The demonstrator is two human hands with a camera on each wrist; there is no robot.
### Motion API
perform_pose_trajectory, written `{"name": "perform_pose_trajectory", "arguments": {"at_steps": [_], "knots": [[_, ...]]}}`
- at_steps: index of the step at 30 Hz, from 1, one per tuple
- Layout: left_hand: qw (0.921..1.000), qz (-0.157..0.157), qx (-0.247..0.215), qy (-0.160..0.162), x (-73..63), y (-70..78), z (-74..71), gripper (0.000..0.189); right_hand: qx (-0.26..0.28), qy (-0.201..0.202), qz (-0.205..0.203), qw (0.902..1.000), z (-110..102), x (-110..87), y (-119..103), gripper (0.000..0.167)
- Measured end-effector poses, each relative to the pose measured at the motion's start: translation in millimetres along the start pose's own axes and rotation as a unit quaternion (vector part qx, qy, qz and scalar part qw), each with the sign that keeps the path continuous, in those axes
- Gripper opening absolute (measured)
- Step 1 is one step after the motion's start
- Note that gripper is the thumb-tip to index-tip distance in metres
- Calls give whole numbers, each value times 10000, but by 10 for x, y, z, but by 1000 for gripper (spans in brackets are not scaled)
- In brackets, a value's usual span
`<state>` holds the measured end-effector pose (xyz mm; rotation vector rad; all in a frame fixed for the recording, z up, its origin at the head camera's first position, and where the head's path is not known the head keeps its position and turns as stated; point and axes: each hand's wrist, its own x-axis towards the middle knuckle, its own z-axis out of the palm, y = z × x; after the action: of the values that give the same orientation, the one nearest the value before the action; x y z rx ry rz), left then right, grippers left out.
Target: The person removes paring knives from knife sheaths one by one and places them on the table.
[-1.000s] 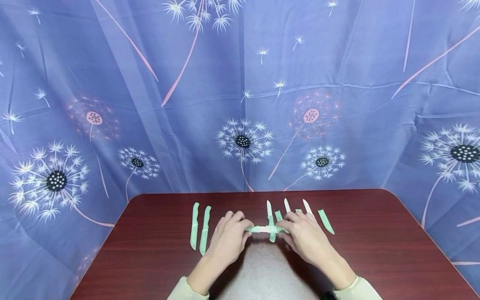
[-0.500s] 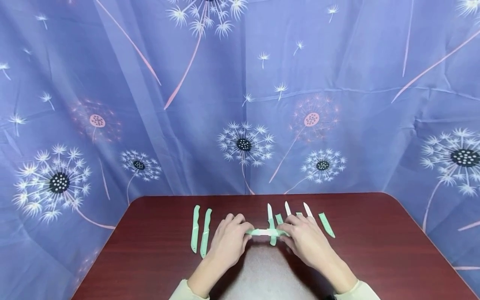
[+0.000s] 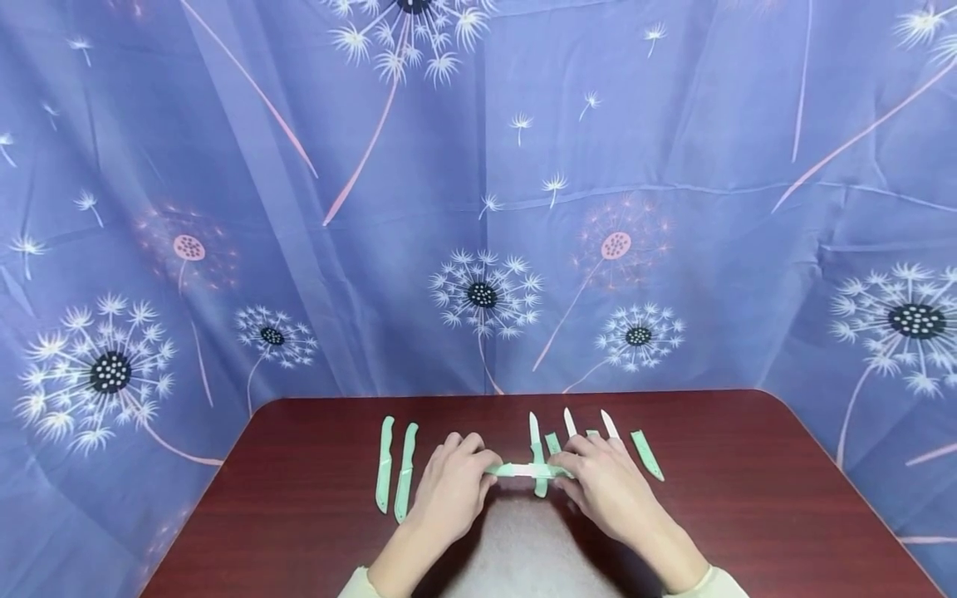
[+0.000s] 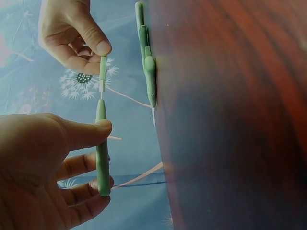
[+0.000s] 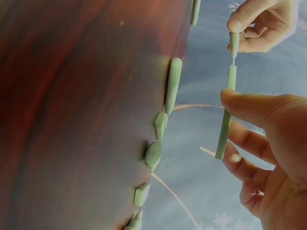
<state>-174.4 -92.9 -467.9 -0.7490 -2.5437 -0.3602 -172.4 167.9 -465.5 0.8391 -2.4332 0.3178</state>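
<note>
My left hand [image 3: 456, 483] pinches the mint-green handle [image 4: 102, 155] of a small knife between thumb and fingers. Its white blade [image 3: 524, 470] points right and is partly inside a green sheath [image 5: 225, 125]. That sheath is gripped by my right hand [image 3: 607, 483], thumb on one side and fingertips on the other. Knife and sheath lie in one line, held level above the table, with a short stretch of blade showing between them. Behind them, an unsheathed knife [image 3: 537, 457] lies on the table, partly covered by the held pair in the head view.
Two sheathed knives [image 3: 405, 472] lie side by side left of my left hand. Beyond my right hand are more bare white blades [image 3: 609, 423] and loose sheaths, some partly hidden; one sheath [image 3: 646, 455] lies furthest right. A dandelion-patterned blue cloth [image 3: 359, 316] hangs behind the dark red table [image 3: 748, 490].
The head view has shifted slightly, so the table sits a little lower in it. Both hands keep their grips on knife and sheath, with hardly any visible movement between them.
</note>
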Motion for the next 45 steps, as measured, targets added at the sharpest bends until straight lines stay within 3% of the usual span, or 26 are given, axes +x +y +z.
{"name": "perform_pose_trajectory", "arguments": {"at_steps": [33,45], "knots": [[10000,-84,25,-22,-4,-19,-15,18,-159,147,-88,9997,-13,-13,41,30],[9999,-120,-57,32,3,-23,-15,18,-204,24,-14,9998,-28,-6,38,31]]}}
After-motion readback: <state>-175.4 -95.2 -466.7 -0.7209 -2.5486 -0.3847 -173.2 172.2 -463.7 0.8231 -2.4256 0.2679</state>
